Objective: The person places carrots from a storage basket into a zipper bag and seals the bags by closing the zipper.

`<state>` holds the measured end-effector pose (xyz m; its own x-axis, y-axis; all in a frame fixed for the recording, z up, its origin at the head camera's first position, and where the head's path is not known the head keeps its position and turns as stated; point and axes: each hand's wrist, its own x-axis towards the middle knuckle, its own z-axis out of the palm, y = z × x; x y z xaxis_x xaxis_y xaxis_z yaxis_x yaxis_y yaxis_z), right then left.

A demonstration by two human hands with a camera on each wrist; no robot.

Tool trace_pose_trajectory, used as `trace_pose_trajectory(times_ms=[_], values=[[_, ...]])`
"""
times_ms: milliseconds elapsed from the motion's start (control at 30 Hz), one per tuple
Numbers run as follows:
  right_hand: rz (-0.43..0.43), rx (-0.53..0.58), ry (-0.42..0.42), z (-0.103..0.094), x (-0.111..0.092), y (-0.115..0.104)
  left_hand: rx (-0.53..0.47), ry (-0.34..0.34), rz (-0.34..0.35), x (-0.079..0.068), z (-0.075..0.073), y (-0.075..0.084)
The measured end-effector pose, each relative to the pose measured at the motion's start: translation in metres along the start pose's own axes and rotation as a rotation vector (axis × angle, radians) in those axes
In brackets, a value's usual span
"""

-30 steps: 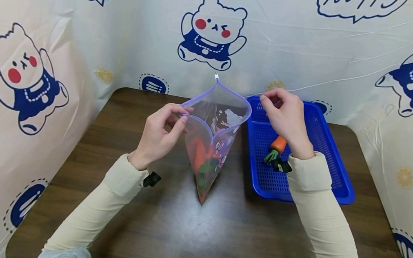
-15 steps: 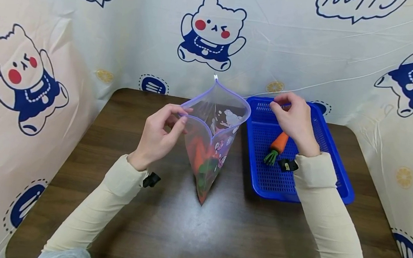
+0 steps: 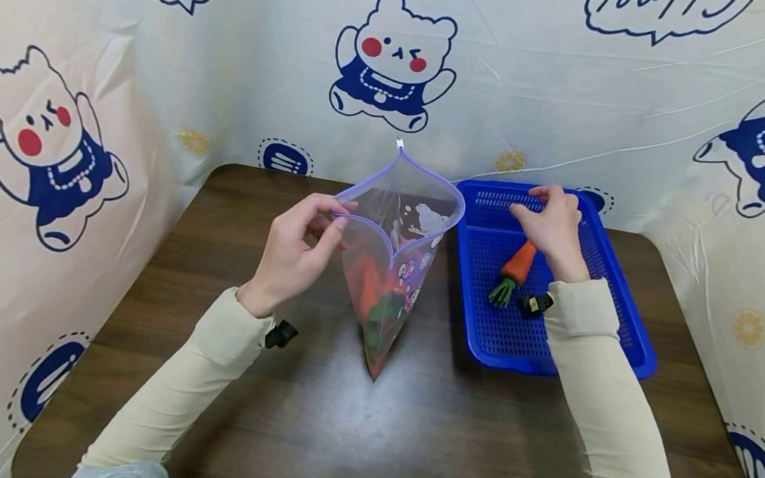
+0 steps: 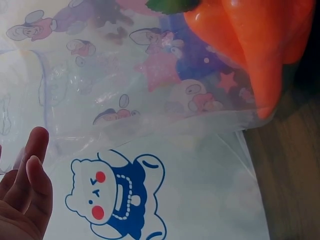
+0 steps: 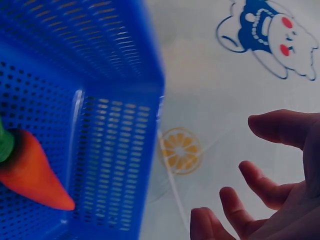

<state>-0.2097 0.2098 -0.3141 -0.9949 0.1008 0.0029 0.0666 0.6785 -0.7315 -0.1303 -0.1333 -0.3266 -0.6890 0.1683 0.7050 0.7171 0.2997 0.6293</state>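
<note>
My left hand (image 3: pixel 301 251) pinches the near-left rim of a clear zip bag (image 3: pixel 402 229) with a purple edge and cartoon prints. The bag stands upright with its mouth spread wide; orange and green things show through its wall, one an orange carrot-like shape (image 4: pixel 257 55) in the left wrist view. Over the blue basket (image 3: pixel 475 346), my right hand (image 3: pixel 553 227) hovers with fingers apart and nothing in them. Below it a toy carrot (image 3: pixel 518 264) with a green top lies in the basket, its tip partly covered by the hand in the head view.
The wooden table (image 3: pixel 337 448) runs up to a printed curtain (image 3: pixel 526 77) with bears and lemon slices behind and at both sides. The bag's white zip slider (image 3: pixel 401 144) points to the back. High basket walls surround the carrot.
My right hand has moved right, away from the bag, then lowered slightly over the basket with its fingers spreading. More of the carrot shows. The left hand and the bag have stayed put.
</note>
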Motion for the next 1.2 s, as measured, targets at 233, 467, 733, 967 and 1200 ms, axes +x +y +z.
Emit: trace_pose_trajectory(times_ms=[233,467,733,967,1200], values=[[0.088,-0.04,-0.061,0.005,0.009,0.013,-0.003,-0.005,0.005,0.0,0.0,-0.001],[0.169,-0.138,-0.21,0.014,0.019,0.027,-0.002,-0.008,-0.006,0.0,0.0,-0.001],[0.245,-0.146,-0.258,0.025,0.023,0.04,0.003,-0.01,-0.011,-0.001,-0.001,-0.002],[0.267,-0.125,-0.3,0.026,0.022,0.052,0.003,-0.012,-0.01,-0.001,-0.002,-0.002],[0.286,-0.139,-0.31,0.028,0.024,0.06,0.008,-0.018,-0.006,-0.002,-0.003,-0.001]])
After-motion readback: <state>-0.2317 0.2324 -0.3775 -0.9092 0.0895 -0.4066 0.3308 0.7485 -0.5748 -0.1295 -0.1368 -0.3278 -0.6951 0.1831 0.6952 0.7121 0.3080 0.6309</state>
